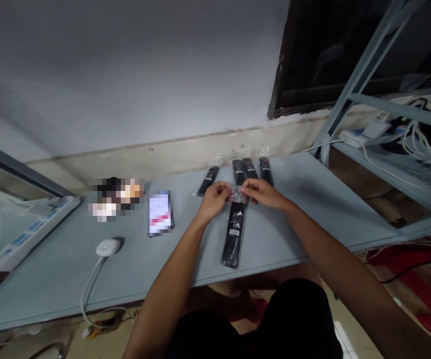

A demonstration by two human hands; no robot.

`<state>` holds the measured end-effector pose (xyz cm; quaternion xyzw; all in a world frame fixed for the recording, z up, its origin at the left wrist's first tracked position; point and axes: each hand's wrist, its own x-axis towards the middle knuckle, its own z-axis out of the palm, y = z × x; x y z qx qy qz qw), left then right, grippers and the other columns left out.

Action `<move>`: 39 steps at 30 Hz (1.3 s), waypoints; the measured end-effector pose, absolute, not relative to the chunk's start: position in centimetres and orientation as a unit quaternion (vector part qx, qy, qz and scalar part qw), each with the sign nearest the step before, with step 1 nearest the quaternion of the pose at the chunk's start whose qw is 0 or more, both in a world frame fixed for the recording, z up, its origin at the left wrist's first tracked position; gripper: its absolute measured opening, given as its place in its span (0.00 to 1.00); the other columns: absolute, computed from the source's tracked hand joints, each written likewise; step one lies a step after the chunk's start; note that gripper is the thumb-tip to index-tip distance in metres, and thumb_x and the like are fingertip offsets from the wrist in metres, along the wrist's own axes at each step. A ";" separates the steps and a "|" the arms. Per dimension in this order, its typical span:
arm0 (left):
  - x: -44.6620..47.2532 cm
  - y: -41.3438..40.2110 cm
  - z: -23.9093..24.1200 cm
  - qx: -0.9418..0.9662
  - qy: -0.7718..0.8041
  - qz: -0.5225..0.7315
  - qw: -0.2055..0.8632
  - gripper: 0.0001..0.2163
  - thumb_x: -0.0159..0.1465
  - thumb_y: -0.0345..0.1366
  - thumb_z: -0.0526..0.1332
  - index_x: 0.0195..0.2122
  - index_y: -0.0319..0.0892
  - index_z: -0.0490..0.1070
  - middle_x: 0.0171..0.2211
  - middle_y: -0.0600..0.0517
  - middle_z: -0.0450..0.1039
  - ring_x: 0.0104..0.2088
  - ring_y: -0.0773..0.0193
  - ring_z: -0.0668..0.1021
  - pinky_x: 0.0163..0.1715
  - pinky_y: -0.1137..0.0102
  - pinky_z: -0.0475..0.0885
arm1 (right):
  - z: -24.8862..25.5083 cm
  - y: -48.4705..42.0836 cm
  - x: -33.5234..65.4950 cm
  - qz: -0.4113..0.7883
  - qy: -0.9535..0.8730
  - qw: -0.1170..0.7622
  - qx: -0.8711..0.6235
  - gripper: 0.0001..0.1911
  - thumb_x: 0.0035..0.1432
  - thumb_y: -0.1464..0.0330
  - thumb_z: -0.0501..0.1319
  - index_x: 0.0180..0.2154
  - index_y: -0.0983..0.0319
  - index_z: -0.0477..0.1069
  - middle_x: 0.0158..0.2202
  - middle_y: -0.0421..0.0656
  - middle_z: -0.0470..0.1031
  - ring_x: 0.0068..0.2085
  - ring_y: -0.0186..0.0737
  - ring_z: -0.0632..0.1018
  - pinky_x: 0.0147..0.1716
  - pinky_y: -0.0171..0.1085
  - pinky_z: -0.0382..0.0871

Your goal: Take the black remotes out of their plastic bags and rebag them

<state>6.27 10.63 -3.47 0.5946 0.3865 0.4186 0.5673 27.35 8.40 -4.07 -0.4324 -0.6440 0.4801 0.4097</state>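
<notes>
A long, flat black item (pixel 234 219) with a small white label lies on the table in front of me, inside a clear plastic bag (pixel 237 192). The black item's exact kind does not show. My left hand (pixel 214 200) pinches the bag's far end from the left. From the right, my right hand (pixel 263 193) pinches the same end with thumb and forefinger. Just beyond my hands lie several similar bagged black items, one (pixel 208 180) on the left and others (pixel 250 169) grouped further right.
A phone (pixel 160 213) and a blurred-out object (pixel 116 197) lie on the left of the blue-grey table (pixel 136 274). Nearer me is a white rounded device (pixel 108 247) with a cable. A power strip (pixel 38 232) runs along the left side; a metal shelf (pixel 406 124) with cables stands right.
</notes>
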 end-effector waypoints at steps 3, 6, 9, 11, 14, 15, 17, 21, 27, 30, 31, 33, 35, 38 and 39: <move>6.1 10.4 -3.1 0.585 0.390 0.403 0.585 0.18 0.59 0.49 0.72 0.36 0.38 0.75 0.29 0.52 0.75 0.29 0.66 0.76 0.36 0.70 0.72 | -4.0 8.5 27.3 0.489 -0.629 0.428 -0.426 0.27 0.55 0.44 0.70 0.34 0.61 0.72 0.26 0.39 0.75 0.25 0.33 0.72 0.21 0.31 0.62; 5.9 10.3 -3.0 0.593 0.398 0.391 0.580 0.22 0.58 0.54 0.72 0.35 0.37 0.76 0.28 0.52 0.75 0.28 0.67 0.74 0.34 0.70 0.70 | -4.0 8.6 27.3 0.491 -0.611 0.451 -0.427 0.26 0.52 0.47 0.73 0.35 0.61 0.74 0.28 0.39 0.75 0.26 0.32 0.72 0.22 0.31 0.62; 5.9 10.2 -3.0 0.598 0.408 0.383 0.575 0.23 0.58 0.55 0.72 0.32 0.37 0.77 0.26 0.53 0.74 0.27 0.68 0.72 0.31 0.71 0.68 | -4.2 8.7 27.3 0.481 -0.596 0.483 -0.426 0.24 0.49 0.50 0.76 0.36 0.61 0.75 0.30 0.39 0.76 0.27 0.32 0.72 0.23 0.31 0.61; 5.9 10.2 -3.0 0.588 0.410 0.387 0.580 0.22 0.56 0.55 0.73 0.33 0.37 0.77 0.27 0.52 0.75 0.27 0.67 0.73 0.32 0.70 0.70 | -4.3 8.8 27.2 0.477 -0.583 0.499 -0.429 0.22 0.49 0.53 0.77 0.35 0.62 0.76 0.31 0.39 0.76 0.27 0.31 0.71 0.24 0.31 0.62; 6.1 10.1 -2.9 0.569 0.409 0.406 0.587 0.21 0.55 0.53 0.75 0.36 0.38 0.77 0.30 0.51 0.76 0.30 0.65 0.76 0.35 0.69 0.74 | -4.2 8.8 26.9 0.488 -0.549 0.531 -0.424 0.21 0.47 0.56 0.78 0.37 0.61 0.78 0.33 0.40 0.78 0.30 0.32 0.74 0.24 0.30 0.64; 6.1 10.1 -2.8 0.564 0.410 0.413 0.586 0.21 0.55 0.52 0.75 0.36 0.38 0.76 0.30 0.51 0.76 0.31 0.64 0.77 0.35 0.68 0.74 | -4.2 8.7 26.8 0.498 -0.535 0.536 -0.422 0.22 0.47 0.57 0.78 0.40 0.61 0.79 0.34 0.41 0.78 0.31 0.33 0.75 0.25 0.30 0.65; 6.2 10.0 -2.8 0.558 0.412 0.424 0.582 0.21 0.55 0.52 0.74 0.36 0.39 0.75 0.32 0.50 0.77 0.33 0.64 0.77 0.35 0.68 0.75 | -4.1 8.5 26.6 0.540 -0.509 0.521 -0.422 0.23 0.49 0.56 0.78 0.44 0.60 0.80 0.38 0.43 0.81 0.35 0.35 0.78 0.27 0.30 0.70; 6.2 10.1 -2.6 0.540 0.414 0.450 0.579 0.21 0.55 0.51 0.74 0.38 0.40 0.75 0.34 0.50 0.76 0.36 0.63 0.78 0.35 0.68 0.76 | -4.2 8.1 26.6 0.647 -0.488 0.422 -0.407 0.22 0.54 0.52 0.76 0.40 0.63 0.82 0.38 0.47 0.84 0.36 0.39 0.82 0.31 0.34 0.79; 5.6 10.1 -2.1 0.529 0.417 0.405 0.618 0.25 0.54 0.53 0.76 0.44 0.38 0.78 0.38 0.49 0.77 0.36 0.65 0.77 0.36 0.71 0.72 | -4.2 8.2 26.7 0.666 -0.460 0.412 -0.419 0.20 0.60 0.51 0.72 0.41 0.61 0.82 0.36 0.47 0.85 0.29 0.37 0.83 0.27 0.34 0.81; 5.2 10.2 -2.2 0.556 0.413 0.352 0.629 0.26 0.51 0.54 0.77 0.39 0.37 0.79 0.32 0.51 0.75 0.32 0.67 0.74 0.33 0.72 0.69 | -4.0 8.2 26.8 0.666 -0.443 0.425 -0.425 0.18 0.63 0.52 0.71 0.43 0.61 0.81 0.35 0.46 0.85 0.28 0.36 0.83 0.26 0.33 0.81; 5.1 10.2 -2.2 0.562 0.409 0.351 0.628 0.26 0.50 0.54 0.78 0.37 0.37 0.78 0.31 0.52 0.74 0.30 0.68 0.73 0.32 0.72 0.68 | -4.0 8.3 26.9 0.667 -0.443 0.426 -0.421 0.17 0.63 0.54 0.72 0.43 0.61 0.81 0.34 0.46 0.85 0.28 0.36 0.83 0.28 0.33 0.81; 5.1 10.3 -2.3 0.565 0.401 0.364 0.622 0.26 0.49 0.54 0.79 0.35 0.37 0.77 0.27 0.54 0.72 0.28 0.69 0.71 0.31 0.72 0.66 | -4.1 8.3 26.9 0.677 -0.449 0.416 -0.409 0.15 0.61 0.58 0.74 0.43 0.61 0.81 0.35 0.45 0.85 0.30 0.36 0.84 0.31 0.32 0.82; 5.0 10.4 -2.3 0.560 0.400 0.383 0.616 0.26 0.49 0.54 0.79 0.35 0.37 0.77 0.26 0.54 0.72 0.27 0.70 0.70 0.31 0.72 0.66 | -4.2 8.3 27.0 0.691 -0.454 0.394 -0.401 0.13 0.58 0.61 0.76 0.41 0.62 0.81 0.35 0.45 0.85 0.32 0.36 0.85 0.33 0.33 0.83; 4.9 10.4 -2.1 0.548 0.403 0.385 0.624 0.26 0.49 0.53 0.79 0.38 0.38 0.78 0.30 0.53 0.74 0.29 0.69 0.72 0.33 0.71 0.68 | -4.4 8.3 27.1 0.694 -0.449 0.387 -0.408 0.12 0.59 0.63 0.76 0.41 0.62 0.82 0.32 0.45 0.85 0.31 0.36 0.85 0.33 0.33 0.83; 4.9 10.4 -2.1 0.546 0.401 0.376 0.632 0.25 0.49 0.52 0.79 0.38 0.38 0.78 0.31 0.53 0.74 0.29 0.69 0.72 0.34 0.71 0.68 | -4.4 8.4 27.1 0.689 -0.447 0.395 -0.412 0.12 0.60 0.63 0.75 0.43 0.62 0.82 0.32 0.45 0.85 0.31 0.36 0.85 0.33 0.33 0.83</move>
